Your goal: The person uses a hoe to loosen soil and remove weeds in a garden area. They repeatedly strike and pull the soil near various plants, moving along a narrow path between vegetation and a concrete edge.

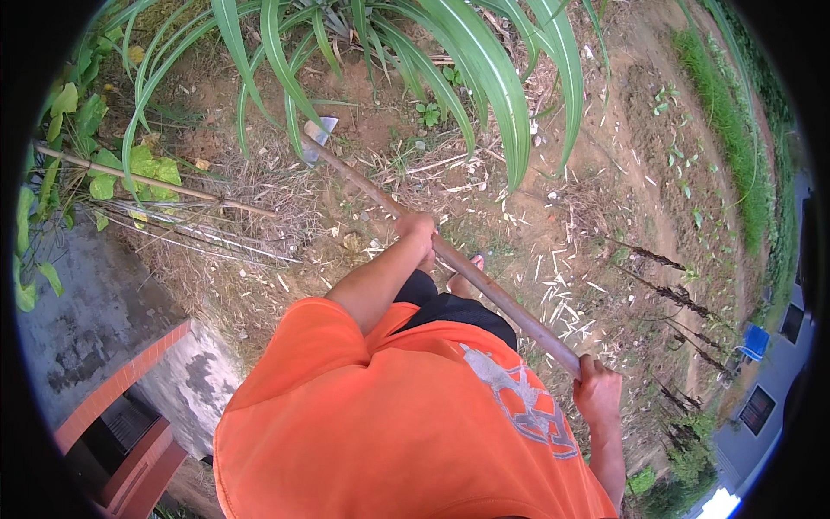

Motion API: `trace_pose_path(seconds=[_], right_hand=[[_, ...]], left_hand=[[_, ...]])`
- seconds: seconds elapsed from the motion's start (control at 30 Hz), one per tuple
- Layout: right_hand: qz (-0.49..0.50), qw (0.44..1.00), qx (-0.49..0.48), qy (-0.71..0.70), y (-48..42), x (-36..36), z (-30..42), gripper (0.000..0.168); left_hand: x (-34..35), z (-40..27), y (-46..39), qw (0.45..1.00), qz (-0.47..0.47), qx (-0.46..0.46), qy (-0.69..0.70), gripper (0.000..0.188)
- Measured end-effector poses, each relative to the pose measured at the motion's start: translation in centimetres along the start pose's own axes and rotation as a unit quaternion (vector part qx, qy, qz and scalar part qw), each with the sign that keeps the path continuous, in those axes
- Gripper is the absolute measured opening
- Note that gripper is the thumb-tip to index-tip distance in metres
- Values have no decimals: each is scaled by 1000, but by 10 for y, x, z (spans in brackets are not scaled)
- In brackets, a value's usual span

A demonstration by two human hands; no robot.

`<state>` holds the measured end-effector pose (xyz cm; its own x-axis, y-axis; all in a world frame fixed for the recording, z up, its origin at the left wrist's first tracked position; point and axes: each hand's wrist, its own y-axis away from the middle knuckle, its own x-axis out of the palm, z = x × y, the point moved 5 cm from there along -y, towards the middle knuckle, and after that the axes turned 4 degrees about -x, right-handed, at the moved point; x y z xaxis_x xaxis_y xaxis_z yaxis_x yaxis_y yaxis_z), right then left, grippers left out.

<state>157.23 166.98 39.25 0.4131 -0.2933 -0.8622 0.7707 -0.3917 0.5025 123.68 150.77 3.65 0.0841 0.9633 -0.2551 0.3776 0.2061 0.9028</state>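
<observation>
A long-handled hoe crosses in front of my body on a slant. My left hand [416,228] is wrapped around the middle of its wooden handle [496,295]. Lower down, my right hand [598,388] grips the butt end of the handle beside my right hip. The metal hoe blade [318,137] is at the far end, low over or on the soil; whether it touches cannot be told. Long green leaves [499,97] of a large grass-like plant arch over the ground just beyond and beside the blade.
Dry stalks [214,201] and a leafy vine [142,168] lie at the left, near a concrete slab [97,305]. Pale chips [561,292] litter the soil. Dark dried plants [674,295] stand at the right, before seedling rows. My sandalled foot [463,279] is below the handle.
</observation>
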Motion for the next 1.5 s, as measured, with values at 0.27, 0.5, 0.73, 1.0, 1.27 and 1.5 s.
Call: trace_pose_path(seconds=[0.27,0.5,0.73,1.0,1.27,1.5], right_hand=[[-74,985,71,136,32,-51,-53,18],[-99,995,-11,-3,-35,4,28,20],[-47,998,35,-10,8,35,15,18],[-44,990,130,-11,74,4,-39,19],[79,966,183,-165,93,53,-53,14],[82,977,169,-105,146,45,-112,19]], left_hand=[[55,38,58,992,112,-48,45,18],[-14,-91,-14,995,14,79,52,6],[7,-30,-6,999,22,49,-1,15],[41,44,44,994,87,24,-63,43],[72,47,61,951,3,145,-274,54],[96,133,89,910,48,88,-402,36]])
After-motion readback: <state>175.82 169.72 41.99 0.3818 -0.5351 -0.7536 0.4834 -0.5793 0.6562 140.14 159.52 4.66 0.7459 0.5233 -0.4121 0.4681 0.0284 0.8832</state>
